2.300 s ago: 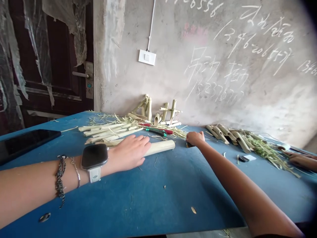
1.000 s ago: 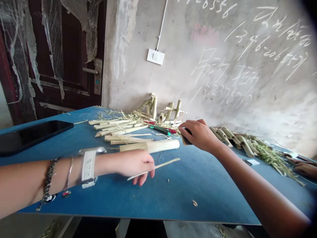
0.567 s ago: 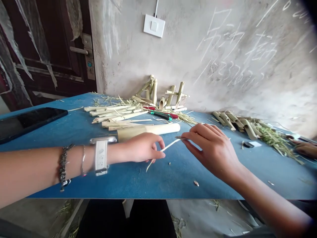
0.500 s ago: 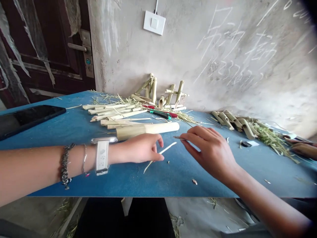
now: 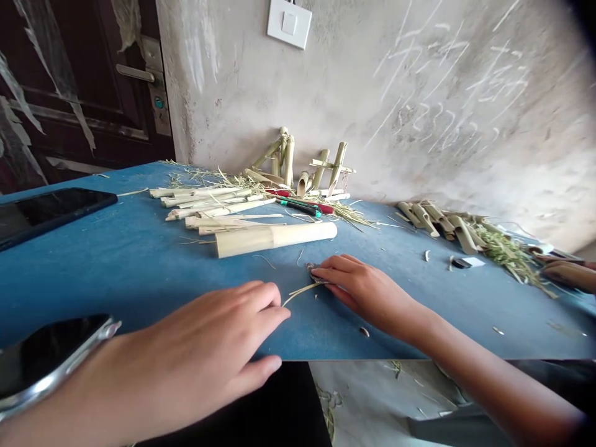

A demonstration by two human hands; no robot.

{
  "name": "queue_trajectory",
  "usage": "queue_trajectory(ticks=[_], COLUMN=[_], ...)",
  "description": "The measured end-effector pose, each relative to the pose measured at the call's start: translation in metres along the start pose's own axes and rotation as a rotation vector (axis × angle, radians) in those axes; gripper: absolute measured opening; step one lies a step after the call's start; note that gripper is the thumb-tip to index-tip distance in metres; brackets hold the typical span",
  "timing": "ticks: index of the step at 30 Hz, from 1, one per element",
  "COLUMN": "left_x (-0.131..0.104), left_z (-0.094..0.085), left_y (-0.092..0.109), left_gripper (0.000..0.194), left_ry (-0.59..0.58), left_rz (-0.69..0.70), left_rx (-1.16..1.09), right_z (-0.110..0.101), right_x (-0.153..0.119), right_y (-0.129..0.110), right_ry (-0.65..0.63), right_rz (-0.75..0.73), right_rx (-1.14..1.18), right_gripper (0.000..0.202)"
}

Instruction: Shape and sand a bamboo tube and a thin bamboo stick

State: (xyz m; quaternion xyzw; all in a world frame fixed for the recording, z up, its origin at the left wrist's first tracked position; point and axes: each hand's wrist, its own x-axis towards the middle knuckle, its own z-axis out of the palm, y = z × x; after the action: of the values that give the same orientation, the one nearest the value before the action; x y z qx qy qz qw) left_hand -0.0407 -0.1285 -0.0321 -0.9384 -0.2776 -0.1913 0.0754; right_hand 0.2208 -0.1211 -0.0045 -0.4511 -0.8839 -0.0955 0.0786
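My right hand pinches a small, dark, flat piece like a metal blade low over the blue table. From beneath it, a thin bamboo strip with a split end runs toward my left hand. My left hand hovers by the table's front edge, its fingers curled and its thumb standing apart. The strip's near end meets my left fingertips; whether they touch it I cannot tell. Behind both hands lies a thick pale bamboo tube.
Several split bamboo pieces lie behind the tube, beside green-and-black and red-handled tools. Small bamboo structures stand against the wall. A phone rests at left. Cut tubes and shavings lie at right, near another person's hand.
My left hand has come nearer the camera and down, its thumb away from the strip. My right hand has moved left and down, bringing the dark piece onto the strip's end.
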Motion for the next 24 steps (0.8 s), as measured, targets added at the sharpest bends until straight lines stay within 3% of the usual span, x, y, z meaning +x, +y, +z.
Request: queue_trajectory(ticks=[3, 8, 13, 16, 20, 24], left_x=[-0.008, -0.003, 0.009, 0.015, 0.013, 0.012], left_z=[0.005, 0.004, 0.004, 0.011, 0.022, 0.029], left_y=[0.014, 0.036, 0.028, 0.024, 0.036, 0.05], left_gripper=[0.047, 0.034, 0.042, 0.039, 0.04, 0.033], left_ry=[0.057, 0.114, 0.24, 0.197, 0.11, 0.115], left_rz=[0.021, 0.104, 0.095, 0.057, 0.023, 0.02], left_rx=[-0.006, -0.104, 0.072, 0.131, 0.153, 0.196], right_z=[0.0, 0.0, 0.003, 0.001, -0.014, -0.027], right_x=[0.001, 0.005, 0.012, 0.013, 0.007, -0.006], right_y=[-0.001, 0.002, 0.007, 0.01, 0.01, -0.002], right_ry=[-0.008, -0.005, -0.018, -0.017, 0.118, 0.278], right_rz=[-0.014, -0.063, -0.087, -0.097, -0.003, 0.052], right_rx=[0.003, 0.029, 0.047, 0.008, -0.097, -0.12], right_gripper=[0.031, 0.033, 0.035, 0.034, 0.034, 0.035])
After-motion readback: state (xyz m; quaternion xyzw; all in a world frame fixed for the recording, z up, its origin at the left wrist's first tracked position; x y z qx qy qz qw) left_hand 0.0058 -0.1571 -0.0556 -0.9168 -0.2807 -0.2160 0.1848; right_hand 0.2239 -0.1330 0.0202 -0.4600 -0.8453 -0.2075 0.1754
